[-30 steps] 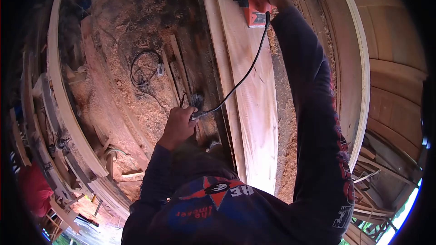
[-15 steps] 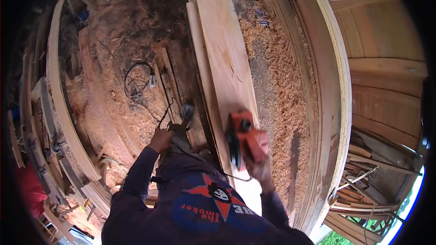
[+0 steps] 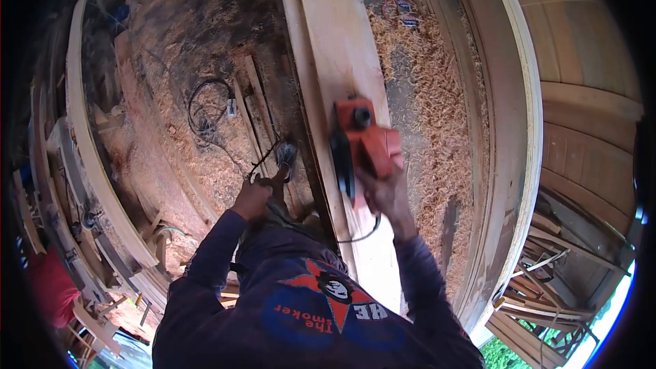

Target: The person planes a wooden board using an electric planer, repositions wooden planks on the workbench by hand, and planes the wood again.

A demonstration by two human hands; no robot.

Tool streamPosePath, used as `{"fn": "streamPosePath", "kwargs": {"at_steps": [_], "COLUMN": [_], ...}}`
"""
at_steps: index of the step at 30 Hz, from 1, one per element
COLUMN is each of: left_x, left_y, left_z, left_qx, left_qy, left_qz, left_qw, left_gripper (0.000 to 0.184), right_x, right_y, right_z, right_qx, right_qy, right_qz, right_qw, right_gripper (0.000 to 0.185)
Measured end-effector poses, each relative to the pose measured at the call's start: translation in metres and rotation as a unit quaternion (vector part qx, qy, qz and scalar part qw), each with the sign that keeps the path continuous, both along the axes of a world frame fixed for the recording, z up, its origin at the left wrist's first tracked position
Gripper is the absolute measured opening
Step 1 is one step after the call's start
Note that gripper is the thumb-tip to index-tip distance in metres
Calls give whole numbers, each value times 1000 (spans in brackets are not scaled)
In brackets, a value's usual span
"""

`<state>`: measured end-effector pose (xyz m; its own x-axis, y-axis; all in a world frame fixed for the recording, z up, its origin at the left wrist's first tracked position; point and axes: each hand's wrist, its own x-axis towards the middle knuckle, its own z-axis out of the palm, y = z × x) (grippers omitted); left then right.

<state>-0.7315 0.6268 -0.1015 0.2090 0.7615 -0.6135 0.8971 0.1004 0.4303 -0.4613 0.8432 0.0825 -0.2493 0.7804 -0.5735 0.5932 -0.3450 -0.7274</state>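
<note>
My right hand (image 3: 387,195) is wrapped around the rear handle of a red electric planer (image 3: 362,140). The planer sits flat on a long pale wooden plank (image 3: 335,20), with its black round side cover facing left. From its back a black cord curves down across the plank. My left hand (image 3: 253,196) is closed around a dark power cord (image 3: 265,157) beside my left leg, close to my foot (image 3: 286,153). Another board (image 3: 294,34) lies under the plank, partly covered by it.
Curly wood shavings (image 3: 430,89) lie thick to the plank's right. A coiled black cable (image 3: 193,116) rests on the sawdust-covered floor at left. Long boards (image 3: 80,96) line the left side, and a tall stack of boards (image 3: 506,109) stands at right. Something red (image 3: 51,287) shows at lower left.
The planer and my right hand have moved forward along the plank, away from my body. My left hand stays low by my leg with the cord, shifted slightly. The view has tilted a little.
</note>
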Motion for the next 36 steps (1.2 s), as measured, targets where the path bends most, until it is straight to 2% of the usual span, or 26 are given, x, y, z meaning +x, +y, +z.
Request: {"fn": "streamPosePath", "kwargs": {"at_steps": [2, 3, 5, 6, 8, 10, 12, 18, 20, 22, 24, 26, 29, 31, 32, 34, 36], "left_x": [-12, -17, -23, -24, -25, -17, -11, -4, -9, -16, -22, -28, -22, -14, -6, 8, 23], "left_y": [4, 4, -1, -5, -7, 0, 7, -9, -33, -55, -82, -103, -119, -128, -126, -120, -112], "left_z": [14, 16, 14, 10, 9, 19, 26, 37, 31, 23, -3, -31, -60, -83, -85, -85, -81], "left_qx": [23, 27, 27, 32, 35, 61, 73, 158, 114, 97, 81, 68, 27, -36, -36, -36, -37], "left_qy": [1, -18, -36, -59, -82, -104, -99, -108, -124, -91, -20, -10, 16, 51, 52, 4, 23], "left_qz": [20, 53, 87, 126, 167, 218, 254, 333, 383, 359, 307, 270, 199, 121, 120, 49, 12], "left_qw": [1000, 998, 995, 990, 982, 968, 959, 923, 908, 924, 948, 960, 980, 991, 991, 998, 999], "left_gripper": [29, 30, 32, 30, 29, 21, 18, 16, 18, 22, 27, 30, 31, 29, 29, 30, 33], "right_x": [-52, -70, -107, -130, -170, -200, -225, -242, -211, -176, -123, -60, 29, 77, 99, 137, 163], "right_y": [59, 88, 139, 163, 207, 248, 294, 318, 281, 228, 144, 67, -55, -131, -167, -229, -264], "right_z": [9, -9, -25, -16, -11, -24, -44, -61, -59, -63, -26, -16, -4, 2, 4, 7, 3], "right_qx": [19, 164, 238, 172, 163, 173, 173, 185, 170, 160, 257, 261, 182, 140, 113, 3, 104], "right_qy": [5, 95, 134, 85, 94, 101, 142, 104, 170, 203, 220, 137, 35, -9, -19, -25, -77], "right_qz": [18, 79, 114, 91, 98, 93, 136, 94, 105, 73, 119, 115, 56, 9, -23, -116, 3], "right_qw": [1000, 979, 955, 977, 977, 975, 965, 973, 965, 963, 934, 949, 981, 990, 993, 993, 992], "right_gripper": [23, 23, 23, 24, 29, 28, 27, 24, 20, 11, 21, 23, 28, 32, 35, 30, 27]}}
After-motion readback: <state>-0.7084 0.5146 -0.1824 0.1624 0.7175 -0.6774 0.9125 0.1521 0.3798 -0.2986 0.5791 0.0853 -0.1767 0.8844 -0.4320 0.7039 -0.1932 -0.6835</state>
